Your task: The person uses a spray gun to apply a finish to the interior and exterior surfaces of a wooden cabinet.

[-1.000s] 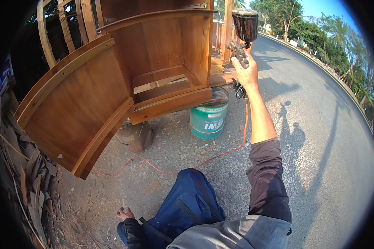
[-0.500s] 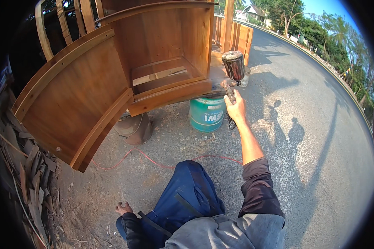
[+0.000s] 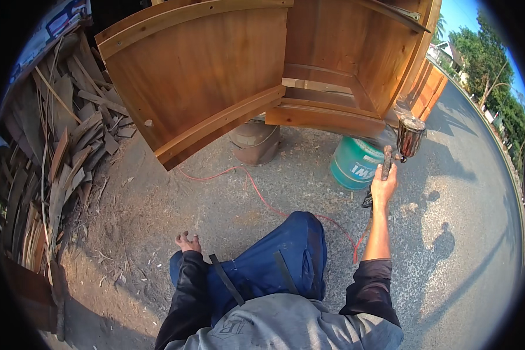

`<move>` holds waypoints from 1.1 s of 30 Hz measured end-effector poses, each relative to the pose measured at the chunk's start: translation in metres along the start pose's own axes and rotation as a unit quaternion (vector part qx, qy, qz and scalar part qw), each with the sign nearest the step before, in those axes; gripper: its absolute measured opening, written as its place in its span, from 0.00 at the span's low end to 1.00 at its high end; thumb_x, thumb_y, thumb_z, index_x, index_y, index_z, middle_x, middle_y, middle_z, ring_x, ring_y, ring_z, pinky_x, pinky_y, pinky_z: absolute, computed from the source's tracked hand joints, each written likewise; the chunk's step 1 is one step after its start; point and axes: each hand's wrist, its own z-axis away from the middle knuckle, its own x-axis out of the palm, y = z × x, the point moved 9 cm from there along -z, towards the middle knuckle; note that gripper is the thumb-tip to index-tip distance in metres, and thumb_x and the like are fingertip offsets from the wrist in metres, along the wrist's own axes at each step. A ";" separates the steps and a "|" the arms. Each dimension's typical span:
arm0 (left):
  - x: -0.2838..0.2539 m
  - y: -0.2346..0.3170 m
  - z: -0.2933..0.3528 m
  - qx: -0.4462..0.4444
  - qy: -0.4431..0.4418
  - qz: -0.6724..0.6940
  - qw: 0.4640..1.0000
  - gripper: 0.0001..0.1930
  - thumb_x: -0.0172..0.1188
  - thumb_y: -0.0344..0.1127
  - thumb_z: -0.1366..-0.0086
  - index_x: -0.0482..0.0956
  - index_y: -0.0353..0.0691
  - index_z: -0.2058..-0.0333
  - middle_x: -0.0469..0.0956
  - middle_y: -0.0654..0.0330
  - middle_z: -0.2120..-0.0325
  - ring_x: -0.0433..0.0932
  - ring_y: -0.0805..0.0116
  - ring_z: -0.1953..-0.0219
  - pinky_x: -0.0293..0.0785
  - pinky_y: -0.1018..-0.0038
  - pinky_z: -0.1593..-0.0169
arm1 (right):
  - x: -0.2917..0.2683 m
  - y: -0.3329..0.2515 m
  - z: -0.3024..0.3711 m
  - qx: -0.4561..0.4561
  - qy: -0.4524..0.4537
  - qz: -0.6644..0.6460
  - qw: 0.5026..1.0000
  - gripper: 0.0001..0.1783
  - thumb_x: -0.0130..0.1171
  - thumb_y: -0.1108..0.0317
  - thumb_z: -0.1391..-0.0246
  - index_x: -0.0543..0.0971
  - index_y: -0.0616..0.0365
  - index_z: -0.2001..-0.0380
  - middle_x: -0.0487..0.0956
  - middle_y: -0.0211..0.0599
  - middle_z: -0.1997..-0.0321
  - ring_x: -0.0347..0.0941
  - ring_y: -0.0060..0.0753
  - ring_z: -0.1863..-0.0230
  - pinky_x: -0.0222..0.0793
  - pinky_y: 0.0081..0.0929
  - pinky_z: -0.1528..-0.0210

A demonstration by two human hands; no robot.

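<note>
My right hand (image 3: 384, 185) is closed round the handle of a paint spray gun (image 3: 387, 162), whose shiny metal cup (image 3: 410, 140) stands on top, slightly tilted. The gun is by the lower right corner of a brown wooden cabinet (image 3: 204, 70), apart from it. The cabinet has a large angled panel on the left and an open compartment on the right. Low beside my bent left knee is my left hand (image 3: 188, 241), fingers loosely bent and apart, with nothing visible in it.
A green bucket (image 3: 349, 168) and a brown pail (image 3: 255, 143) stand beneath the cabinet. A thin red hose (image 3: 262, 201) winds over the ground towards my right arm. Scrap wood (image 3: 79, 125) is heaped on the left. A paved road (image 3: 475, 151) runs along the right.
My view has swung left, so the cabinet and buckets appear farther right and more scrap wood shows. The spray gun stays in my right hand, now a little lower against the cabinet's corner.
</note>
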 end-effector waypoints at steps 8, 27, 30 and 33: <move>-0.019 0.021 0.018 0.007 0.012 -0.022 1.000 0.26 0.66 0.36 0.41 0.72 0.34 0.45 0.54 0.32 0.37 0.61 0.33 0.37 0.69 0.53 0.38 | 0.074 -0.117 0.082 0.048 -0.234 -0.267 0.934 0.12 0.62 0.69 0.41 0.78 0.62 0.55 0.78 0.32 0.68 0.75 0.28 0.68 0.71 0.27 0.63; -0.030 0.076 0.070 -0.013 -0.067 -0.014 0.998 0.25 0.63 0.32 0.40 0.70 0.32 0.44 0.51 0.32 0.36 0.83 0.45 0.65 0.81 0.60 0.53 | 0.052 -0.237 0.042 -0.107 -0.289 -0.223 0.925 0.20 0.64 0.72 0.43 0.76 0.64 0.47 0.81 0.36 0.67 0.77 0.29 0.69 0.74 0.28 0.63; -0.050 0.113 0.106 -0.054 -0.129 -0.013 0.990 0.26 0.63 0.31 0.40 0.69 0.29 0.44 0.51 0.32 0.36 0.84 0.50 0.66 0.84 0.65 0.60 | 0.024 -0.235 -0.015 -0.119 -0.199 -0.147 0.962 0.23 0.63 0.71 0.41 0.74 0.67 0.44 0.83 0.45 0.58 0.81 0.37 0.57 0.75 0.33 0.53; -0.127 0.147 0.122 -0.011 -0.116 -0.024 0.993 0.27 0.63 0.30 0.41 0.69 0.31 0.44 0.52 0.32 0.36 0.84 0.51 0.67 0.84 0.66 0.61 | -0.009 -0.274 -0.037 -0.094 -0.199 -0.126 0.967 0.26 0.62 0.70 0.41 0.72 0.69 0.41 0.81 0.55 0.50 0.80 0.53 0.49 0.74 0.41 0.48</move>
